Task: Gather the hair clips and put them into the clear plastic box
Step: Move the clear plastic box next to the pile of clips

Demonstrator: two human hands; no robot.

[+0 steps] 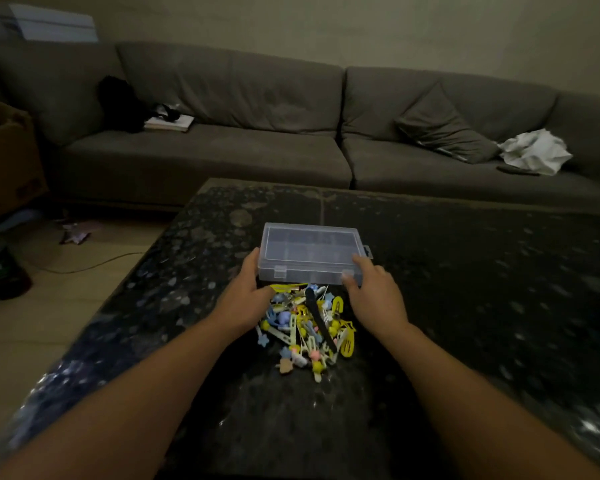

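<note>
The table (465, 289) is dark speckled stone, glossy, catching dim light along its near left edge. At its middle sits the box (311, 252), clear plastic, lid shut. The left hand (248, 299) grips its left end, thumb on the lid's corner, fingers curled underneath. The right hand (374, 292) clamps the front right corner, thumb on the front wall, fingers on the lid. The clips (305, 327), a bright heap of yellow, blue and pink, lie at six o'clock from the box, between the wrists. A grey sofa (222, 143) runs along the wall at twelve, with a cushion (440, 128) and crumpled white cloth (534, 152) toward two. At nine, pale wood floor (49, 317) with a dark jar (0, 268).
</note>
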